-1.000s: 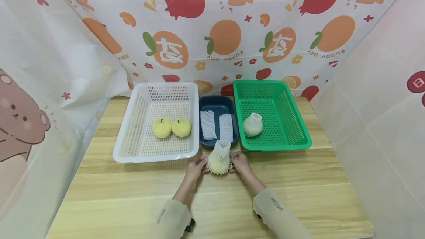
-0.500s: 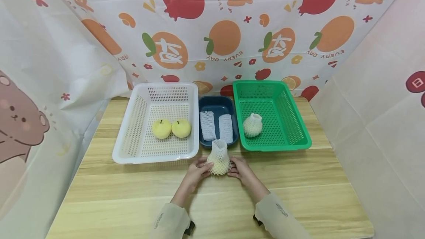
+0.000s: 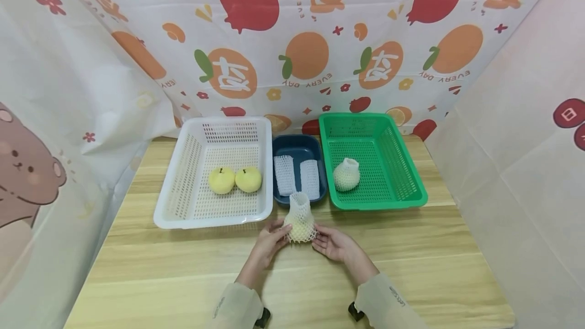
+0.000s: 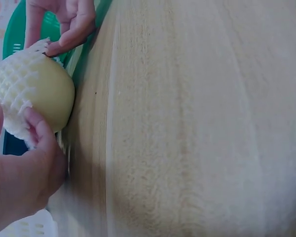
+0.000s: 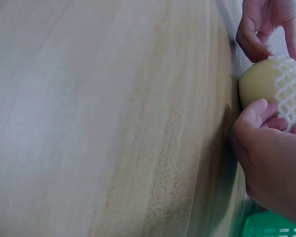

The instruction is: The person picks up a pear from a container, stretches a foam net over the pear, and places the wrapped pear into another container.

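Note:
A yellow pear (image 4: 59, 94) stands on the table at the centre front, its lower part bare in the wrist views. Over its upper part is a white foam net (image 3: 300, 211), whose narrow neck stands up above the fruit. On the left side, my left hand (image 3: 267, 241) pinches the net's lower edge between thumb and fingers. My right hand (image 3: 335, 245) pinches the same edge from the right, with its fingertips against the pear in the right wrist view (image 5: 274, 143). Both hands lie low beside the fruit.
Two bare pears (image 3: 235, 180) sit in a white basket (image 3: 166, 207) at left. Two flat foam nets (image 3: 285, 175) lie in a dark blue tray (image 3: 299, 141) just behind the hands. A green basket (image 3: 413, 182) at right holds a netted pear (image 3: 346, 175).
The net's neck has gone from leaning right to nearly upright. Both hands have shifted their fingers along its lower edge, and the right hand has come slightly lower and turned.

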The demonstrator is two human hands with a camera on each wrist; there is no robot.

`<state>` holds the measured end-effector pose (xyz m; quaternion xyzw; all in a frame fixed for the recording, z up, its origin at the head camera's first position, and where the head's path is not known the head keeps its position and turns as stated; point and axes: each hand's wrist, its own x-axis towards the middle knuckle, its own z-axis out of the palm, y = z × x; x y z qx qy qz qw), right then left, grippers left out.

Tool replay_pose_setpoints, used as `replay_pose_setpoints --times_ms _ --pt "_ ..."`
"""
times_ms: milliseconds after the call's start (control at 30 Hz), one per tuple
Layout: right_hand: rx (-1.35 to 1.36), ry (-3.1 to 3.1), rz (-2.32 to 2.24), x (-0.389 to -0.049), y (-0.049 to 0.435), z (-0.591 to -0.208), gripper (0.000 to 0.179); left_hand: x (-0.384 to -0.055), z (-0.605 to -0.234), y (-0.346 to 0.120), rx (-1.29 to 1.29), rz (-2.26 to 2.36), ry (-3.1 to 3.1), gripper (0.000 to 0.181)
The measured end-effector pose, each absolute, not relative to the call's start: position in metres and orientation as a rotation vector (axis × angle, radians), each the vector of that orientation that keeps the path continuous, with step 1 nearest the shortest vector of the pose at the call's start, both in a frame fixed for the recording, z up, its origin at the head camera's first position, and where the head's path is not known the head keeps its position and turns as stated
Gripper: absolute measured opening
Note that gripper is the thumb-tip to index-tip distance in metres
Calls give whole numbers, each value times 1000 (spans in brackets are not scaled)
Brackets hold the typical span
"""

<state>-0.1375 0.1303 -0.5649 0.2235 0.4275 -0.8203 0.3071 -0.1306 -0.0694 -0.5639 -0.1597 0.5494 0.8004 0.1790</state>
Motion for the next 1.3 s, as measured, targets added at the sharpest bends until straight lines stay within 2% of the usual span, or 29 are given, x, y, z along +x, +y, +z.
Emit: replay_pose_setpoints --times_ms 267,467,833,1000,1167,1300 --pt "601 1132 -2187 -138 129 -565 12 -126 -561 -68 -425 2235 1533 50" --pt "578 1144 -2195 -136 129 -564 15 -125 -569 -71 -326 2303 1509 46" --pt "557 1126 -2263 -137 127 -564 15 -125 -572 -70 -342 2382 1451 39" --pt "519 1252 -2274 -137 125 -565 11 -127 -571 -70 -359 2371 1508 39" --pt "461 1446 -2225 -137 125 -562 18 -125 -568 -70 -384 2338 1570 42" --pt "433 1607 -2155 -137 125 -559 14 -125 -568 -70 -387 2323 1607 42"
